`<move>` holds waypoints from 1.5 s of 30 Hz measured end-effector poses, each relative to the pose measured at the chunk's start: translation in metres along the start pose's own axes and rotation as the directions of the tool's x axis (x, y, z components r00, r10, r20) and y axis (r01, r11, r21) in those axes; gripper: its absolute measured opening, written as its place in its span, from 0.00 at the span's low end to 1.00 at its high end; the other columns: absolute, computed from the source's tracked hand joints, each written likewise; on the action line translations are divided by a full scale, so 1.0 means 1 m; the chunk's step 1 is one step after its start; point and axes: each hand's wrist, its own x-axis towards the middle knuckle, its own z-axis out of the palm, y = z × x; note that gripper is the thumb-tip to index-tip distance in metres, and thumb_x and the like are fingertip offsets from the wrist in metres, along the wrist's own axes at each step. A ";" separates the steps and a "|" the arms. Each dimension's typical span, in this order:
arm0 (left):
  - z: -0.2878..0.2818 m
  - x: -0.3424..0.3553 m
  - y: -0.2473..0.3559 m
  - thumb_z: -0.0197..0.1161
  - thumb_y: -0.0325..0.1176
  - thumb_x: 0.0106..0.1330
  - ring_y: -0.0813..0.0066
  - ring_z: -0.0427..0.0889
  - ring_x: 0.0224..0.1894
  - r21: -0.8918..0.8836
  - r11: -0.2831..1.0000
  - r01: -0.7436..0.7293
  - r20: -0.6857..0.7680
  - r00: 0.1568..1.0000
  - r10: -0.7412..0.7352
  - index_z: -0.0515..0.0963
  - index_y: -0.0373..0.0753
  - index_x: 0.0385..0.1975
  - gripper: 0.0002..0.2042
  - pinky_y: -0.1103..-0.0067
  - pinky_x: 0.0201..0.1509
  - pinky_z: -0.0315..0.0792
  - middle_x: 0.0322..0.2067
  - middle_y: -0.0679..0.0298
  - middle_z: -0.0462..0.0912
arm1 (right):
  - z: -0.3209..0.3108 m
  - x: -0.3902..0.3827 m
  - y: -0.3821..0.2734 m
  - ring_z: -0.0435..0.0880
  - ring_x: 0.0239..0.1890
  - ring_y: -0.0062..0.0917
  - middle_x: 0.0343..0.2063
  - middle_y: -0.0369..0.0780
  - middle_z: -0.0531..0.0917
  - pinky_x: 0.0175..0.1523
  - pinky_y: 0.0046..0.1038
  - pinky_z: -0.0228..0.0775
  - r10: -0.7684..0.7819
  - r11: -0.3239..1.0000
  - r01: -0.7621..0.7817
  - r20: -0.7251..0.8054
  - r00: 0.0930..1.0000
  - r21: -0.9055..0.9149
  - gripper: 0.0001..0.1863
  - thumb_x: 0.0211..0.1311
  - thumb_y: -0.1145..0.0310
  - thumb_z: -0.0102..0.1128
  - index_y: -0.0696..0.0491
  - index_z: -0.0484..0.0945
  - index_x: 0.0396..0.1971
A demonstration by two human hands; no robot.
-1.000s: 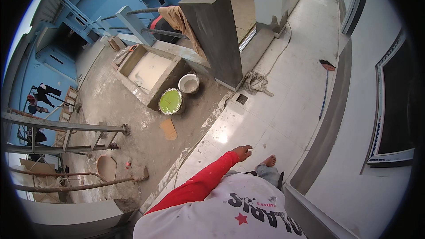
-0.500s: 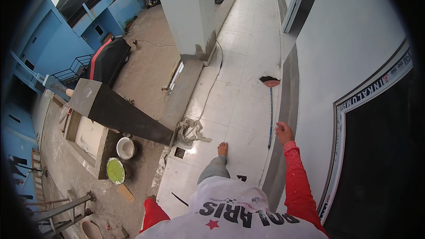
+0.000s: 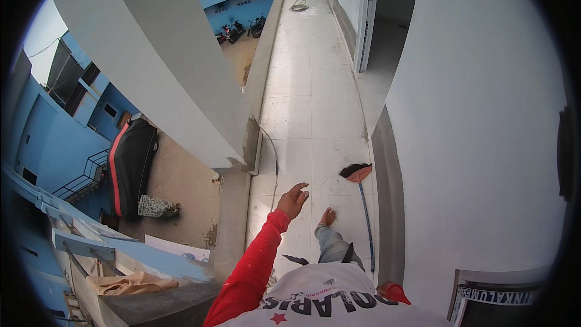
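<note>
My left hand (image 3: 293,200) reaches out over the white tiled walkway (image 3: 290,109) at the end of a red sleeve. Nothing is in it, and its thumb and forefinger stand apart, slightly bent. Of my right arm only a bit of red sleeve (image 3: 394,293) shows beside the shirt; the hand is hidden. A broom (image 3: 357,173) with an orange head and black bristles lies on the tiles to the right, its blue handle pointing back toward me. My bare foot (image 3: 327,216) is on the floor between hand and broom. Neither hand touches the broom.
A thick grey pillar (image 3: 175,54) rises on the left from a low concrete ledge (image 3: 233,212). A cable (image 3: 275,151) runs along the tiles by its base, and a coiled hose (image 3: 298,6) lies far ahead. A white wall (image 3: 472,115) and doorway (image 3: 390,24) line the right.
I have moved forward along the walkway, so pillar and broom are nearer. My left hand has swung up into view, while my right hand has dropped out of it. The buckets have left the picture.
</note>
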 end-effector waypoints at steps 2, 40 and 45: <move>0.007 0.050 -0.012 0.57 0.42 0.72 0.71 0.85 0.43 -0.135 0.981 0.136 0.123 0.985 -0.120 0.71 0.40 0.60 0.20 0.76 0.50 0.76 0.38 0.54 0.85 | -0.063 0.039 -0.063 0.84 0.26 0.28 0.27 0.41 0.85 0.32 0.35 0.78 -0.011 0.999 0.013 -0.031 0.999 0.049 0.19 0.59 0.56 0.67 0.61 0.83 0.33; 0.267 1.367 0.312 0.58 0.43 0.72 0.65 0.83 0.50 0.129 0.961 -0.246 0.791 0.610 0.050 0.70 0.43 0.62 0.22 0.72 0.57 0.73 0.44 0.53 0.84 | -1.241 0.356 -0.727 0.84 0.50 0.39 0.45 0.49 0.85 0.56 0.35 0.74 -0.237 0.945 0.298 -0.352 0.906 0.131 0.20 0.55 0.56 0.60 0.54 0.85 0.40; 0.181 1.476 0.138 0.58 0.44 0.67 0.56 0.85 0.38 0.675 0.738 -0.005 0.276 0.929 -0.246 0.78 0.30 0.46 0.21 0.66 0.43 0.77 0.36 0.48 0.85 | -1.496 0.288 -0.785 0.84 0.47 0.39 0.42 0.44 0.86 0.54 0.35 0.75 -0.230 0.726 0.638 -0.785 0.576 0.255 0.17 0.58 0.59 0.61 0.51 0.81 0.44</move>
